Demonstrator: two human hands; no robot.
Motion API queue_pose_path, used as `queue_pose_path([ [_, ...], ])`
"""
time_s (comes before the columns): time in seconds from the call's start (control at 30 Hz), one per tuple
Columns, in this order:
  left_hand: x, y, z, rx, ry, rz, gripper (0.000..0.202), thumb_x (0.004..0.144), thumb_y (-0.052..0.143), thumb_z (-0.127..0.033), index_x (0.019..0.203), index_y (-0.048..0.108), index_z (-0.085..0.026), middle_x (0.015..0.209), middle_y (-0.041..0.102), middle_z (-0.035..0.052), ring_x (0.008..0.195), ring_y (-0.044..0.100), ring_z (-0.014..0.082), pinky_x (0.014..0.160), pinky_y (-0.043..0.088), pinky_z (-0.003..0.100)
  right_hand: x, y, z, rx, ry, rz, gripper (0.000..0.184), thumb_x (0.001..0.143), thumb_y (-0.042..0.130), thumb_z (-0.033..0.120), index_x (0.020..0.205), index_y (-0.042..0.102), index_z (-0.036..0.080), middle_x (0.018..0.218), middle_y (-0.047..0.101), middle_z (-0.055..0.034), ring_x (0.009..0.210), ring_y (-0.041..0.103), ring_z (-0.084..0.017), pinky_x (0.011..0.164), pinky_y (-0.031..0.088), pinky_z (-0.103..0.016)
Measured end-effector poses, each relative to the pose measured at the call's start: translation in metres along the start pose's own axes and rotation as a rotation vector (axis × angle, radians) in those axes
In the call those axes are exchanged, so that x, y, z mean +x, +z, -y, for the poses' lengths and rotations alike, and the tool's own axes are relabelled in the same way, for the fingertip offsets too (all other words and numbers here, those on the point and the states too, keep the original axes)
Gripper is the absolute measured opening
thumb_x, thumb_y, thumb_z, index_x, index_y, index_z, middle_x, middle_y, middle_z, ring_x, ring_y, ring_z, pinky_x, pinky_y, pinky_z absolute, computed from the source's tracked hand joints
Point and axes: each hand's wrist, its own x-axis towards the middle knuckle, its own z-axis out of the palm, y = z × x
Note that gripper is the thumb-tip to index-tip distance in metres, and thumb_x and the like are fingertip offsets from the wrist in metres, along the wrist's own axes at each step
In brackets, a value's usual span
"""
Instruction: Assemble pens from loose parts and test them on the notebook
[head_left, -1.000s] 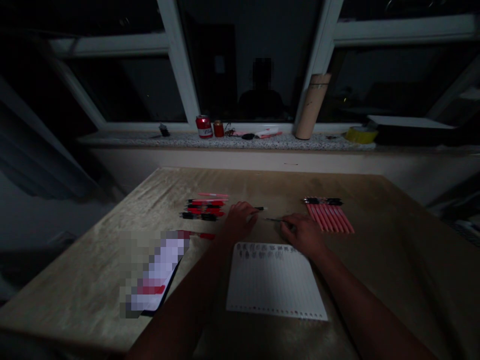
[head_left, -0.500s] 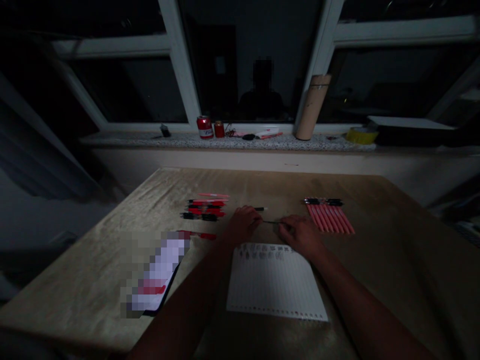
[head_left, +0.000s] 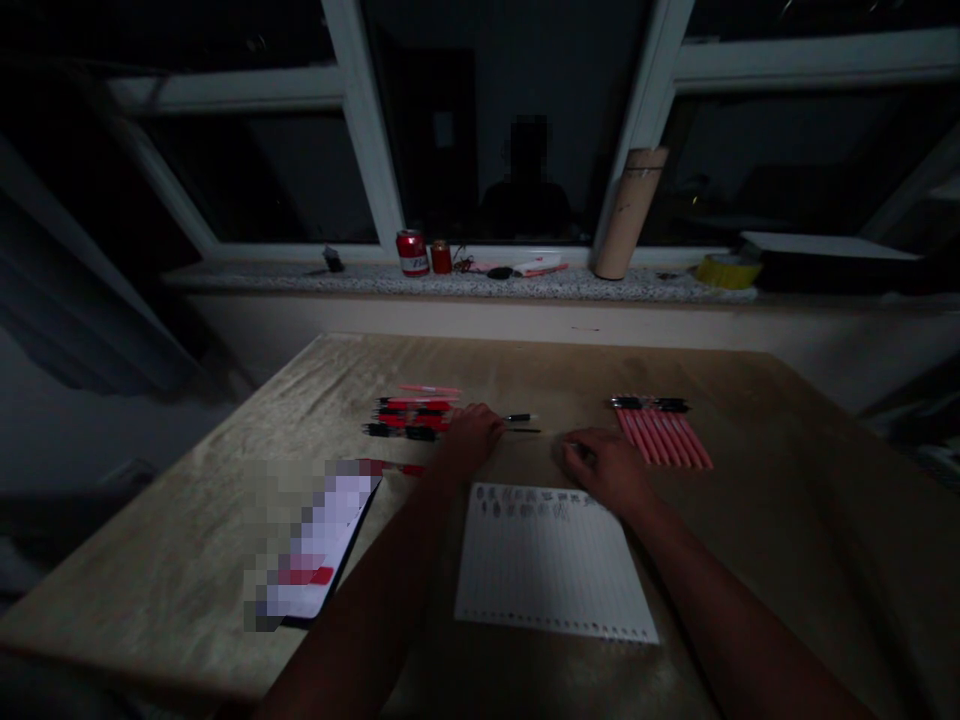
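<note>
My left hand (head_left: 474, 438) is closed, its fingertips pinching a thin dark pen refill (head_left: 526, 430) that points right, just above the table. Right behind it lies a short black pen part (head_left: 519, 417) with a pale tip. My right hand (head_left: 609, 465) rests apart from the refill, fingers curled and thumb near the index finger; a small pale bit seems to show at the fingertips, too dim to name. Below both hands is a lined sheet of paper (head_left: 555, 570) with rows of dark scribbles along its top.
Red and black pens (head_left: 405, 415) lie in a group at left, partly behind my left hand. A row of pink pens (head_left: 664, 437) with black pens (head_left: 649, 403) across them lies at right. A phone (head_left: 322, 550) is near my left forearm. Cans (head_left: 412, 254) and a cardboard tube (head_left: 630, 215) stand on the sill.
Both hands were at the two ends of the refill. Now my left hand has moved left and slightly away with it, and my right hand has come off it.
</note>
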Motion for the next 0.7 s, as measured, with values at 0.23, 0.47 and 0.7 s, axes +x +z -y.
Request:
queue_pose_path([
  [0.23,0.0039,0.003,-0.0023,0.004,-0.042,0.027,0.022,0.086,0.046,-0.03,0.084,0.064,-0.017,0.088,0.059,0.0067,0.087,0.053,0.0197,0.079,0.039,0.035,0.001,0.0015,0.0018,0.014,0.059,0.042,0.026,0.085,0.045,0.039,0.089,0.062,0.019,0.075,0.067,-0.0045,0.069,0.061,-0.017,0.065,0.041,-0.027],
  [0.47,0.0035,0.005,-0.0008,0.011,-0.068,-0.033,0.021,0.085,0.049,-0.032,0.086,0.064,-0.018,0.089,0.06,0.0059,0.086,0.053,0.019,0.079,0.04,0.034,0.0009,0.0018,0.0029,0.0,0.001,0.036,0.024,0.088,0.043,0.035,0.094,0.06,0.019,0.085,0.066,-0.007,0.081,0.06,-0.019,0.074,0.041,-0.03],
  [0.7,-0.004,0.0023,-0.0049,-0.053,-0.002,-0.083,0.019,0.086,0.047,-0.03,0.089,0.062,-0.017,0.091,0.061,0.0055,0.088,0.054,0.0186,0.08,0.041,0.033,0.0001,0.0065,0.0011,-0.054,-0.05,0.084,0.027,0.089,0.045,0.038,0.103,0.064,0.026,0.094,0.064,-0.0061,0.093,0.056,-0.021,0.081,0.041,-0.034],
])
